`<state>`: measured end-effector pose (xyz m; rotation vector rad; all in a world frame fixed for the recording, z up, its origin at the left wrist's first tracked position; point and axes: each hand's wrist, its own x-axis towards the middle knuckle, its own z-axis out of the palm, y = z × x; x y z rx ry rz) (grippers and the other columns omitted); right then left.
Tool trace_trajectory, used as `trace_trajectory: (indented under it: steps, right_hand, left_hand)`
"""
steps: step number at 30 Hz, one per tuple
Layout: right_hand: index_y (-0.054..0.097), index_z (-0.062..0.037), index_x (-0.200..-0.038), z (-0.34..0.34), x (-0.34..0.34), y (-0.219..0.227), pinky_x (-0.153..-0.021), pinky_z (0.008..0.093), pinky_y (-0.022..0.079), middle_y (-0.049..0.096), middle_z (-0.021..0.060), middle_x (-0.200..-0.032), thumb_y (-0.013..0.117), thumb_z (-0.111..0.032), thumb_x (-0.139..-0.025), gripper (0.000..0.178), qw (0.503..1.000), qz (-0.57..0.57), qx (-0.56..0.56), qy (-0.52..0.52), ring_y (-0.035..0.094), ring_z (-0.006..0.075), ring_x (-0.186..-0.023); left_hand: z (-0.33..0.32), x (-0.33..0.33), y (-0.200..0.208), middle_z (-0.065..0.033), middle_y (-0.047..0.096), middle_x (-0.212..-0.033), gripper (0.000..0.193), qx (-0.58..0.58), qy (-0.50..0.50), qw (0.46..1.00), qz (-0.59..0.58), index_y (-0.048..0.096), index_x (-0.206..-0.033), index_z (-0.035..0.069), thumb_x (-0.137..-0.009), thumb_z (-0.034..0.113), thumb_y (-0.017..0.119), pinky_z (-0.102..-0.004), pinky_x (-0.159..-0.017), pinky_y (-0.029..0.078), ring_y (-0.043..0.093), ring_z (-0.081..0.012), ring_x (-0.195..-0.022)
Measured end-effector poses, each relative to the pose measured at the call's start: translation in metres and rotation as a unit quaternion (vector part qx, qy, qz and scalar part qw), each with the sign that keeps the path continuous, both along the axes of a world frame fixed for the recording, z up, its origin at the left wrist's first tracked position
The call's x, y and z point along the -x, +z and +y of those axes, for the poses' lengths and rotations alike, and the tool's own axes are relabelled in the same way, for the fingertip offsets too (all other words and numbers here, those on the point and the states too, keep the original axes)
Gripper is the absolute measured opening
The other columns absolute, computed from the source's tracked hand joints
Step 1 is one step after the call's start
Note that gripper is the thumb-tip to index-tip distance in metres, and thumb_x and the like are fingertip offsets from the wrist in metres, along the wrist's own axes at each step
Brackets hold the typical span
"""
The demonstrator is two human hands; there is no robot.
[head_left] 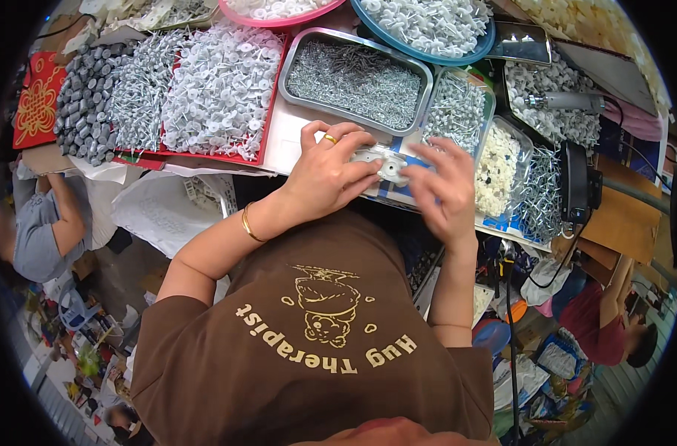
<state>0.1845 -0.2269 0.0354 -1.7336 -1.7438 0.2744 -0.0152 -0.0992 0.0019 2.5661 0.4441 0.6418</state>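
My left hand (334, 172) is closed on a small white plastic fitting (389, 168) with a round hole in it, held at the front edge of the table. Its fingers press on the fitting's left end and cover part of it. My right hand (444, 190) is beside the fitting's right end, fingers apart and blurred by motion. No object shows between those fingers, though the blur could hide something tiny. Just beyond both hands stands a metal tray (353, 124) of small screws. A clear tub of screws (457, 108) lies past my right fingers.
On the left, a red tray (267, 134) holds white nail-like pieces, beside loose screws (145, 89) and grey plugs (85, 104). Pink (279, 16) and blue (468, 58) basins stand behind. Cream pieces (498, 171), long screws (543, 193) and a black device (576, 182) are right. People sit both sides.
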Motion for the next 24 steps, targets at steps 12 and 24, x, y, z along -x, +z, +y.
trace_trajectory:
  steps: [12, 24]
  right_hand:
    - [0.075, -0.0077, -0.091, 0.020, -0.027, -0.013, -0.090, 0.0382, 0.043, 0.069, 0.0065, -0.099, 0.078, -0.019, -0.081, 0.015, 0.976, 0.044, 0.015, -0.211, 0.060, 0.0273, -0.098]
    - [0.069, -0.0010, -0.092, 0.012, -0.050, -0.022, -0.079, 0.0340, 0.048, 0.067, 0.0072, -0.085, 0.075, -0.012, -0.088, 0.014, 0.960, -0.003, 0.031, -0.279, 0.062, 0.0199, -0.082]
  left_hand:
    - [0.002, 0.004, -0.003, -0.0052, 0.063, -0.115, 0.019, 0.003, 0.001, 1.000, -0.008, 0.075, -0.100, 0.018, -0.084, 0.027, 0.074, -0.0478, -0.098, 0.030, 0.055, -0.0238, -0.118]
    - [0.057, 0.041, 0.007, -0.0030, 0.065, -0.114, 0.014, -0.052, 0.127, 0.990, -0.019, 0.072, -0.094, 0.016, -0.085, 0.026, 0.073, -0.0471, -0.094, 0.032, 0.056, -0.0225, -0.112]
